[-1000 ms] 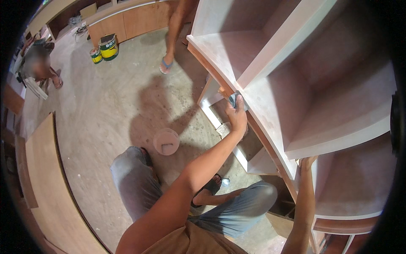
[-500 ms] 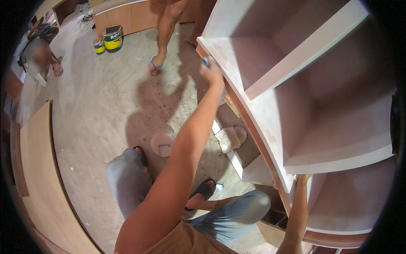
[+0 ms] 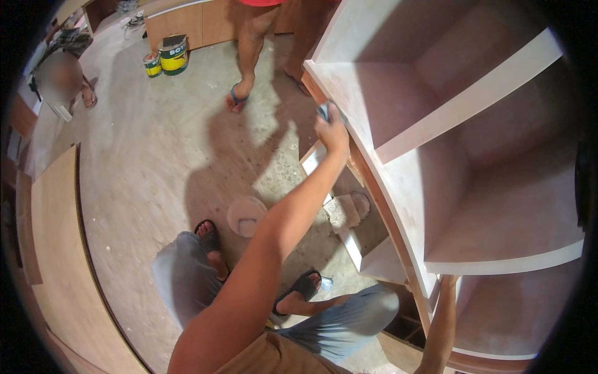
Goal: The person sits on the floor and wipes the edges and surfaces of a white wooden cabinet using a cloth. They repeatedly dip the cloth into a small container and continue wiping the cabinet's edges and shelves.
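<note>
Paint tins (image 3: 167,56) stand lidded at eleven o'clock on the concrete floor (image 3: 156,156), their contents unseen. Right hand (image 3: 330,129) is curled tight around a small grey sanding block (image 3: 323,111) (mostly hidden by the fingers), pressing it on the front edge of the pale wooden shelf unit (image 3: 398,206) at one o'clock. Left hand (image 3: 446,282) reaches up to the unit's lower edge at five o'clock; its grip cannot be made out.
</note>
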Tool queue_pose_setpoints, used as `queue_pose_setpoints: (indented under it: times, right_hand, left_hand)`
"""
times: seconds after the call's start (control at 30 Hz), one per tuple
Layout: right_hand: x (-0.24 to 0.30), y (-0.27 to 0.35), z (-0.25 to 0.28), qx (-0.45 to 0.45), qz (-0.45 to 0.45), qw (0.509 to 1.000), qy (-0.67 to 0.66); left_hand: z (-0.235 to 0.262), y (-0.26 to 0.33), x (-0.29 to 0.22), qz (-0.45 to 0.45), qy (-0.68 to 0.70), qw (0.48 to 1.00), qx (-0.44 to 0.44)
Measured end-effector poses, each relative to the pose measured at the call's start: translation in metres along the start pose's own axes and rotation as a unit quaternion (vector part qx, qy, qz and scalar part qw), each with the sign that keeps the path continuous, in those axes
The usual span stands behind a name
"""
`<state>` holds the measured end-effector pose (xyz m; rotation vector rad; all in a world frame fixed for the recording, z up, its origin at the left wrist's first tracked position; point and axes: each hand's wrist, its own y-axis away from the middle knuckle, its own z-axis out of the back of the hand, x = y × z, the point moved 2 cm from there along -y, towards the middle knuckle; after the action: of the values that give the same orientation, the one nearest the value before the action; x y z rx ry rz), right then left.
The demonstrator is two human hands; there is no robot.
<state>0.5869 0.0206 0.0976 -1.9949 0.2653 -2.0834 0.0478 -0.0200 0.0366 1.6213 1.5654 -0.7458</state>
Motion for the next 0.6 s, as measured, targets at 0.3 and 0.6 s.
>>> queue_pose_setpoints:
  times: [0.3, 0.6]
  right_hand:
    - [0.003, -0.001, -0.002, 0.001, 0.002, 1.000, 0.002]
    - [0.001, -0.002, -0.007, 0.008, 0.000, 1.000, -0.003]
  left_hand:
    - [0.001, -0.006, 0.012, 0.043, 0.050, 0.997, 0.033]
    - [0.001, -0.015, 0.010, 0.020, -0.026, 0.999, 0.028]
